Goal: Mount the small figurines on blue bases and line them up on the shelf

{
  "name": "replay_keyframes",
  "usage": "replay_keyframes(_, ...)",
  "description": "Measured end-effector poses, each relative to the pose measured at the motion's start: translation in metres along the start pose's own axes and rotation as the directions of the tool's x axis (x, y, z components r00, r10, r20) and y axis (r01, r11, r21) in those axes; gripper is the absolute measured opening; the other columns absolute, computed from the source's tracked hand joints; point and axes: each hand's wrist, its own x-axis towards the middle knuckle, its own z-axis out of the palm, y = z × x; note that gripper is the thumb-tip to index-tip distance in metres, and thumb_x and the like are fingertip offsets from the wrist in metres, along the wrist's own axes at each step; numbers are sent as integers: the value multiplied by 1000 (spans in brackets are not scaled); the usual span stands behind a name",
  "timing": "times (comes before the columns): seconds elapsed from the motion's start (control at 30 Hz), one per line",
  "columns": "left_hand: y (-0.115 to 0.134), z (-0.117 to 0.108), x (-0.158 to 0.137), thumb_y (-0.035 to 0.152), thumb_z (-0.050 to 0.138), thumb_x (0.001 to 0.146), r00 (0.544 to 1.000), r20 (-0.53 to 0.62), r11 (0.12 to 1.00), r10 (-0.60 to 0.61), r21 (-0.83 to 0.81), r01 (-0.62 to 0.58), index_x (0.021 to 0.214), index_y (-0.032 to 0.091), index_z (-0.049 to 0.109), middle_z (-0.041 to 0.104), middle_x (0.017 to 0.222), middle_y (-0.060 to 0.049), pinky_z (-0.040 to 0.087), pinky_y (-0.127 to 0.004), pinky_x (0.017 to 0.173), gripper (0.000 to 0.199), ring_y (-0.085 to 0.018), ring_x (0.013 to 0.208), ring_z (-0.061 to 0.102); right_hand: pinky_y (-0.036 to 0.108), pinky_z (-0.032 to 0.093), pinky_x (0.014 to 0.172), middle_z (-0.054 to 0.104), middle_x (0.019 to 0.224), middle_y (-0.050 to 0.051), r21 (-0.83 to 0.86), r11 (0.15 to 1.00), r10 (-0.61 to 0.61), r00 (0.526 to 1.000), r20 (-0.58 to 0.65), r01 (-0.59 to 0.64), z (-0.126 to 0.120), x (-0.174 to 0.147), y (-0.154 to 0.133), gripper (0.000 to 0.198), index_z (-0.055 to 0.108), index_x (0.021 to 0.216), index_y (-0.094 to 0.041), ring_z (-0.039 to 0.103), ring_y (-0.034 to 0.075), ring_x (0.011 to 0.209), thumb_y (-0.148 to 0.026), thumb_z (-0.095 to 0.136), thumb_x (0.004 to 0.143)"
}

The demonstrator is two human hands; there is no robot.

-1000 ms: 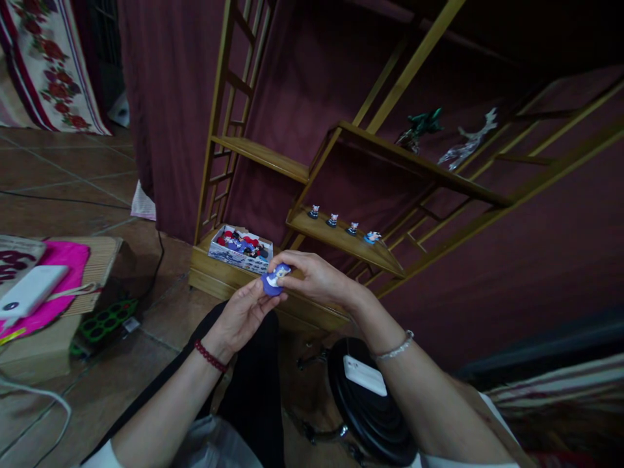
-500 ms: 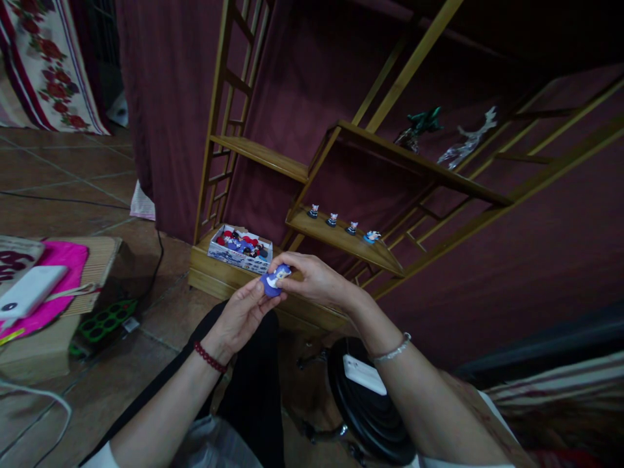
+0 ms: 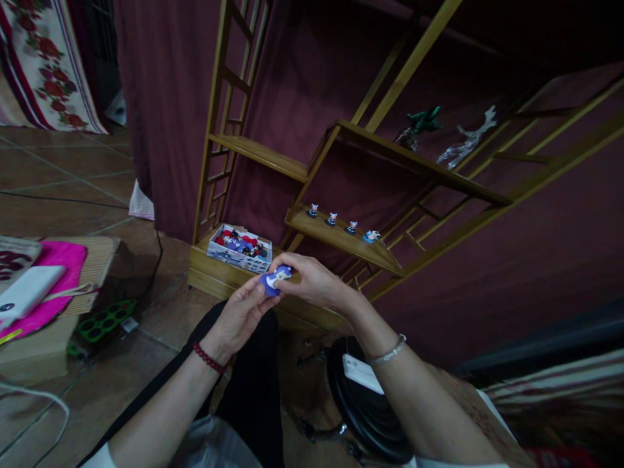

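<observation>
A small purple and white figurine (image 3: 275,281) is held between both hands, tilted with its head toward the right. My left hand (image 3: 244,313) grips its purple base between thumb and fingers. On the other end, my right hand (image 3: 312,281) pinches the figurine near the head. Just behind the hands, an open patterned box (image 3: 238,259) holds several red, purple and dark figurines. It sits on the low wooden ledge of the shelf unit. Several little figurines (image 3: 331,219) stand in a row on a wooden shelf (image 3: 341,240) farther right.
A black round stool (image 3: 361,416) with a white phone (image 3: 363,374) on it stands at my right. Left is a cardboard box table (image 3: 97,266) with a pink cloth and white device. A green tray (image 3: 107,320) lies on the tiled floor. Two ornaments occupy the upper shelf.
The hands stay almost in place around the figurine, which has turned very slightly. The right forearm has shifted a little to the left.
</observation>
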Motion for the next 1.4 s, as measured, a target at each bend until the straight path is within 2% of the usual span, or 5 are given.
replay_keyframes(1.03, -1, -4, 3, 18, 62, 73, 994, 17, 993, 108, 45, -109, 105, 18, 58, 58, 112, -6, 37, -36, 94, 32, -19, 106, 51, 21, 36, 65, 57, 80, -1, -54, 997, 51, 997, -55, -54, 8, 5, 0, 16, 57, 87, -18, 49, 10, 71, -18, 56, 71)
replay_keyframes(1.4, 0, -3, 2, 17, 60, 75, 997, 3, 996, 77, 33, -77, 104, 16, 59, 61, 105, -6, 40, -32, 91, 29, -15, 96, 56, 23, 39, 69, 57, 85, 1, -48, 998, -35, 999, -9, 35, 3, 5, 1, 15, 58, 89, -19, 51, 11, 77, -16, 54, 75)
